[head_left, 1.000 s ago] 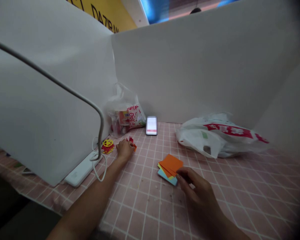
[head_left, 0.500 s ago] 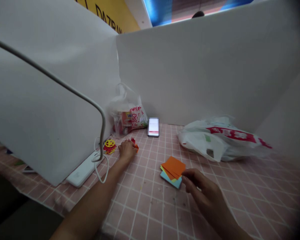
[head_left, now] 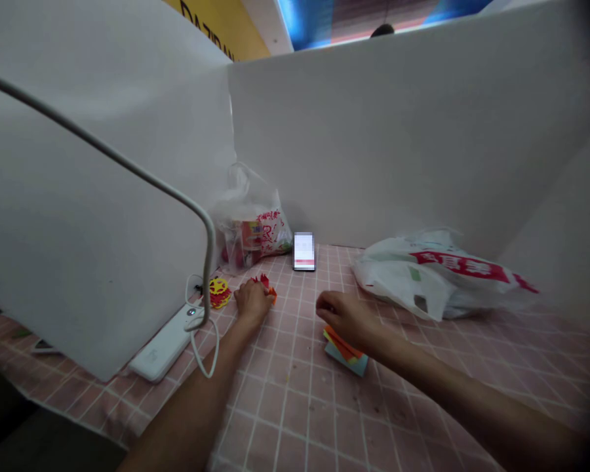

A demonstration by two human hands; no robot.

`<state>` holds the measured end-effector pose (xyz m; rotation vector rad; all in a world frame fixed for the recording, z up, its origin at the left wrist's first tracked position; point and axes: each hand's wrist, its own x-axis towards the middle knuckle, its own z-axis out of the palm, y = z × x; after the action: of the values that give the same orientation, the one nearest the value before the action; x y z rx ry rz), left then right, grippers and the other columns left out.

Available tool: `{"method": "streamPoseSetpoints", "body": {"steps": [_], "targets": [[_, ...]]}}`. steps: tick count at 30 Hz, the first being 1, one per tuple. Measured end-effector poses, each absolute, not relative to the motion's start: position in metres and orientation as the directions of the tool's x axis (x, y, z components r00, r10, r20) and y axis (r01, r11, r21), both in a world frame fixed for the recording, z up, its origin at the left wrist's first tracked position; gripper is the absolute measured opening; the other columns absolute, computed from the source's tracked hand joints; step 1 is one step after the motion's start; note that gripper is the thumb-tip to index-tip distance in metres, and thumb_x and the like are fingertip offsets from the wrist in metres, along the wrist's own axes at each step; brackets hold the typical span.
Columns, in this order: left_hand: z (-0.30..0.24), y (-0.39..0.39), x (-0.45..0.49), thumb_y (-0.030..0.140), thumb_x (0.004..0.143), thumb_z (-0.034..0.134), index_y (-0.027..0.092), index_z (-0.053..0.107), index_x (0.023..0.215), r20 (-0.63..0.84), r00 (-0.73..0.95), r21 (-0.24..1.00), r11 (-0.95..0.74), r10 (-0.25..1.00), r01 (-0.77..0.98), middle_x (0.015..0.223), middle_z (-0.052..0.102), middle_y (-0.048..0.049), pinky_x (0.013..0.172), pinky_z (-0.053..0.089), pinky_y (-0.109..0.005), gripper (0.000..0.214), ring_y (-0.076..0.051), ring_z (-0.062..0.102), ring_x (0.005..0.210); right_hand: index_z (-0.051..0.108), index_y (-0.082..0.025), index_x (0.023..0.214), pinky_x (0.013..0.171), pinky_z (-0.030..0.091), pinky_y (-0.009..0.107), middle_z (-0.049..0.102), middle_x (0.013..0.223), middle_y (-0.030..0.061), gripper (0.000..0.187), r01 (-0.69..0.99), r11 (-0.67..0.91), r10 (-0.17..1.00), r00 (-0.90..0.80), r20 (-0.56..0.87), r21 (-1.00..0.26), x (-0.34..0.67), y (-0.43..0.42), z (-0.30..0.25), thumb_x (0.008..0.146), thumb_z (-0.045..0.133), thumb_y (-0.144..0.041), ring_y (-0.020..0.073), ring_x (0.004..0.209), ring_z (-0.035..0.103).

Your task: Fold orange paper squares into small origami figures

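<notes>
At the left of the table my left hand (head_left: 253, 303) is closed over a red and orange paper piece (head_left: 271, 292), covering most of it. Pieces with jagged red edges stick out past the fingers. My right hand (head_left: 347, 316) hovers above a small stack of coloured paper squares (head_left: 347, 357), orange on top, then yellow and light blue. Its fingers are curled together, and whether they hold anything is hidden. Left of my left hand lie yellow and red paper cut-outs (head_left: 219, 293), piled flat.
A white power bank (head_left: 162, 347) with a looped white cable lies at left; a grey bent rod (head_left: 177, 195) crosses in front. Behind stand a filled plastic bag (head_left: 274, 229) and a phone (head_left: 303, 251). Another white plastic bag (head_left: 398, 269) lies right. White panels (head_left: 398, 137) enclose the table.
My right hand has moved left and away from me, from the stack's right edge to above it, its fingers now curled. My left hand stays at the red and orange paper.
</notes>
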<state>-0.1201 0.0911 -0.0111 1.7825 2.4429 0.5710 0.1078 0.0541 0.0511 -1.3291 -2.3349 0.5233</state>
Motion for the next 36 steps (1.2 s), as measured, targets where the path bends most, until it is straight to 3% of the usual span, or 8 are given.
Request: {"method": "streamPoseSetpoints", "body": {"steps": [2,5,8,11,18,24,36], "targets": [[-0.011,0.091,-0.121,0.033,0.078,0.067,0.021,0.076,0.086,0.163,-0.321,0.333,0.254,0.933,0.908,0.106,0.072,-0.013,0.088,0.041,-0.039,0.016,-0.032,0.062,0.106,0.068,-0.016,0.087,0.073,0.046,0.029,0.073,0.094,0.0091,0.011,0.726,0.484,0.865,-0.481,0.143,-0.488,0.083,0.079,0.035,0.084,0.06,-0.011,0.0211,0.087,0.065],[-0.011,0.091,-0.121,0.03,0.077,0.068,0.021,0.076,0.087,0.161,-0.313,0.335,0.246,0.936,0.909,0.106,0.072,-0.0132,0.089,0.041,-0.04,0.015,-0.032,0.062,0.106,0.068,-0.015,0.105,0.08,0.049,0.031,0.071,0.1,0.0094,0.018,0.74,0.469,0.868,-0.487,0.098,-0.482,0.051,0.11,0.011,0.087,0.062,-0.013,0.0201,0.091,0.065],[-0.011,0.091,-0.121,0.031,0.078,0.068,0.021,0.076,0.088,0.153,-0.313,0.337,0.248,0.937,0.908,0.107,0.071,-0.0138,0.088,0.042,-0.041,0.017,-0.033,0.062,0.106,0.06,-0.016,0.119,0.084,0.055,0.041,0.064,0.118,0.0087,0.028,0.748,0.462,0.866,-0.497,0.059,-0.477,0.029,0.13,-0.004,0.096,0.059,-0.031,0.0214,0.098,0.065],[-0.01,0.091,-0.12,0.032,0.08,0.066,0.02,0.076,0.092,0.147,-0.312,0.339,0.248,0.939,0.907,0.109,0.07,-0.0143,0.088,0.042,-0.041,0.02,-0.032,0.061,0.107,0.058,-0.017,0.125,0.087,0.055,0.044,0.06,0.125,0.0098,0.032,0.742,0.48,0.851,-0.524,0.04,-0.469,0.017,0.141,-0.01,0.096,0.059,-0.032,0.0232,0.104,0.064],[-0.009,0.094,-0.125,0.03,0.076,0.07,0.021,0.075,0.089,0.099,-0.321,0.385,0.262,0.942,0.885,0.108,0.072,-0.0127,0.087,0.042,-0.039,0.016,-0.031,0.063,0.105,0.06,-0.017,0.122,0.087,0.055,0.043,0.062,0.122,0.0094,0.029,0.727,0.506,0.836,-0.546,0.058,-0.464,0.012,0.146,-0.021,0.096,0.059,-0.031,0.0225,0.103,0.064],[-0.007,0.098,-0.133,0.03,0.076,0.07,0.023,0.076,0.077,0.05,-0.334,0.476,0.272,0.941,0.837,0.089,0.077,-0.0083,0.076,0.044,-0.031,0.009,-0.028,0.067,0.094,0.074,-0.02,0.101,0.081,0.044,0.028,0.071,0.101,0.0068,0.019,0.715,0.515,0.847,-0.509,0.154,-0.473,0.015,0.14,-0.023,0.09,0.059,-0.018,0.0203,0.095,0.064],[-0.01,0.102,-0.146,0.031,0.076,0.063,0.017,0.076,0.067,0.003,-0.258,0.673,0.189,0.966,0.715,0.061,0.071,-0.0031,0.056,0.04,-0.026,0.021,-0.021,0.065,0.065,0.075,-0.022,0.099,0.074,0.039,0.026,0.072,0.098,0.0066,0.02,0.715,0.521,0.849,-0.492,0.195,-0.466,0.014,0.139,-0.027,0.088,0.059,-0.019,0.0203,0.091,0.062]]}}
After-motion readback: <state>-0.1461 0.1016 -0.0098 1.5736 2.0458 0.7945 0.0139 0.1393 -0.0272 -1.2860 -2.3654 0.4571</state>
